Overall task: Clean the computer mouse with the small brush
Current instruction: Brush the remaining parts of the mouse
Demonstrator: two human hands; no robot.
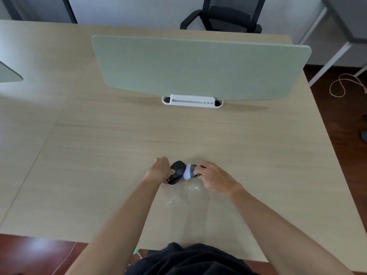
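Observation:
A black computer mouse (pixel 177 171) lies on the wooden desk (pixel 119 145) near its front middle. My left hand (pixel 160 170) grips the mouse from its left side, fingers curled round it. My right hand (pixel 211 178) holds a small brush (pixel 188 171) with a grey collar and white bristles. The bristles press against the right side of the mouse. White dust or crumbs (pixel 181 193) are scattered on the desk just in front of the mouse.
A pale green divider panel (pixel 198 66) stands upright on a white base (pixel 192 100) at the back of the desk. A black office chair (pixel 224 14) is behind it. A white cable (pixel 345 84) lies on the floor at the right.

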